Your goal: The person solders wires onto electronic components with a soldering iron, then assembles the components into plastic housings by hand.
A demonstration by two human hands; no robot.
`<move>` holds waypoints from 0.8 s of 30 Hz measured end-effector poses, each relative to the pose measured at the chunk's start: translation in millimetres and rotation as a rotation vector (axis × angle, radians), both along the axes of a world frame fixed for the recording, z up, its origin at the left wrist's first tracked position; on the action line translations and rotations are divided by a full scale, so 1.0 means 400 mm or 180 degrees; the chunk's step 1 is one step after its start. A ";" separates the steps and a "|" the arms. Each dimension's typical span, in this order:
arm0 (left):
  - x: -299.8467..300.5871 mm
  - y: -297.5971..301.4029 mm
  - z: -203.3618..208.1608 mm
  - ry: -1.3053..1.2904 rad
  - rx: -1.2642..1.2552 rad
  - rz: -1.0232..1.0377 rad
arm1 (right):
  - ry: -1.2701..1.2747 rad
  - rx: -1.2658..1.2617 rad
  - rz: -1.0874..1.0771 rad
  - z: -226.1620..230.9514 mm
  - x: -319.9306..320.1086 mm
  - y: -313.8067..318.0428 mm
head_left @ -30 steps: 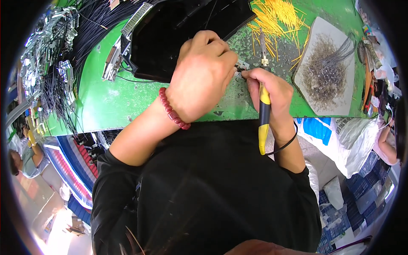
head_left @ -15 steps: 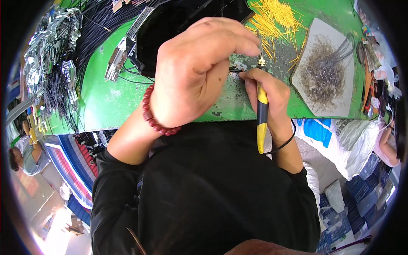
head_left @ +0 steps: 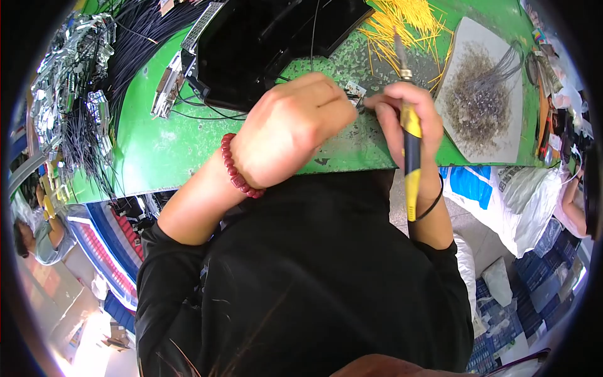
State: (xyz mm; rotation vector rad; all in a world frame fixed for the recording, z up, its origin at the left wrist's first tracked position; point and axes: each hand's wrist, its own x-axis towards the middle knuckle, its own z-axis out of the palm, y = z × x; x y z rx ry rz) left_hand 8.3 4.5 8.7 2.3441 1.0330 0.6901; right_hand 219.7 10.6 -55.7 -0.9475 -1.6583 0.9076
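My left hand (head_left: 298, 125), with a red bead bracelet at its wrist, is closed above the green table, fingers curled and pointing right. Its fingertips meet a small light-coloured part with thin black wires (head_left: 355, 90); what they pinch is hidden. My right hand (head_left: 429, 122) grips a yellow and black soldering iron (head_left: 411, 151), held with its metal tip pointing away from me. The right index finger and thumb reach toward the same small part. Beyond my left hand lies a large glossy black housing (head_left: 245, 56), with a thin black wire rising across it.
Metal brackets (head_left: 167, 88) sit left of the housing. Black wires (head_left: 135, 47) and a heap of metal parts (head_left: 59, 81) fill the left side. Yellow tubes (head_left: 408, 22) lie at the back. A pale board (head_left: 461, 60) with grey debris is at right.
My left hand has come down, and its fingers are now curled in beside the small part. The soldering iron in my right hand has shifted right. A thin wire now crosses the black housing.
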 end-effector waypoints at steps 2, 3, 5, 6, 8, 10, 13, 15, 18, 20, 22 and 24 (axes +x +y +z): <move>0.017 -0.007 0.003 -0.0860 0.0031 0.0414 | 0.0278 -0.0496 0.0114 0.026 0.016 -0.033; 0.027 -0.011 0.000 -0.1047 -0.0042 0.0606 | 0.0238 -0.0472 0.0244 0.037 0.018 -0.038; 0.035 -0.013 -0.009 -0.1128 -0.0052 0.0708 | 0.0368 -0.0704 0.0496 0.057 0.013 -0.061; 0.040 -0.014 -0.010 -0.1224 -0.0066 0.0799 | 0.0260 -0.0468 0.0512 0.058 0.007 -0.063; 0.048 -0.014 -0.010 -0.1293 -0.0088 0.0790 | 0.0382 -0.0347 0.0460 0.055 -0.012 -0.066; 0.048 -0.017 -0.014 -0.1338 -0.0104 0.0809 | 0.0705 -0.0328 0.0495 0.049 -0.025 -0.066; 0.045 -0.014 -0.022 -0.1428 -0.0187 0.0801 | 0.0611 -0.0262 0.0372 0.046 -0.024 -0.067; 0.039 -0.008 -0.017 -0.1194 -0.0188 0.0520 | 0.0847 -0.0497 0.0365 0.056 -0.017 -0.068; 0.026 -0.010 -0.022 -0.0887 -0.0390 0.0377 | 0.1001 -0.0851 0.0262 0.069 -0.018 -0.064; 0.029 -0.008 -0.024 -0.0876 -0.0360 0.0398 | 0.1076 -0.1024 0.0295 0.073 -0.018 -0.063; 0.031 -0.005 -0.023 -0.0863 -0.0330 0.0422 | 0.1147 -0.1091 0.0183 0.073 -0.017 -0.061; 0.028 0.002 -0.017 -0.0516 -0.0164 0.0322 | 0.1095 -0.0972 0.0258 0.068 -0.012 -0.056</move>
